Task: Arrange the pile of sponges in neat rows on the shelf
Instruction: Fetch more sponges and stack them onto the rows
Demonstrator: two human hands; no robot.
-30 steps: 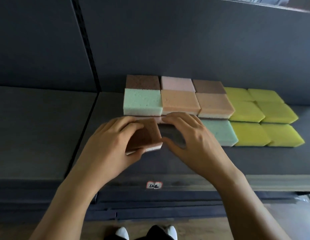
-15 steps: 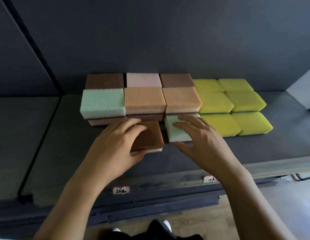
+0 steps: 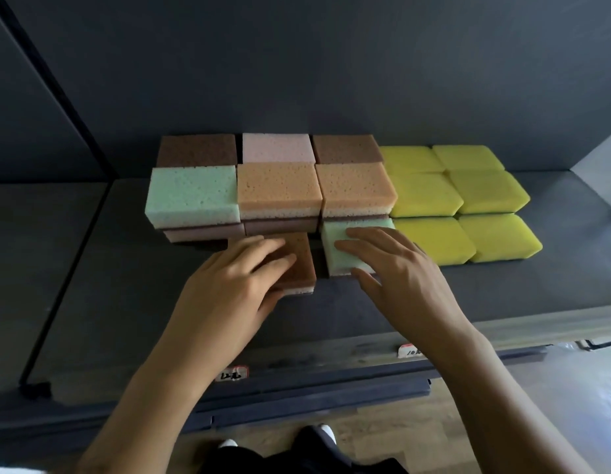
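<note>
Shelf (image 3: pixel 502 295): brown sponge (image 3: pixel 302 265) under left fingers (image 3: pixel 263 247)

The left hand (image 3: pixel 228 295) is covering most of the brown sponge (image 3: pixel 302 263); the right forearm (image 3: pixel 485 371) is hiding part of a price label (image 3: pixel 407 351).

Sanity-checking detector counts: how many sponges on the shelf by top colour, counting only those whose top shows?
Yellow sponges: 6
Brown sponges: 3
Green sponges: 2
Orange sponges: 2
Pink sponges: 1
Total: 14
Not counted: lower-layer sponges, which show only their edges under the stack.
</note>
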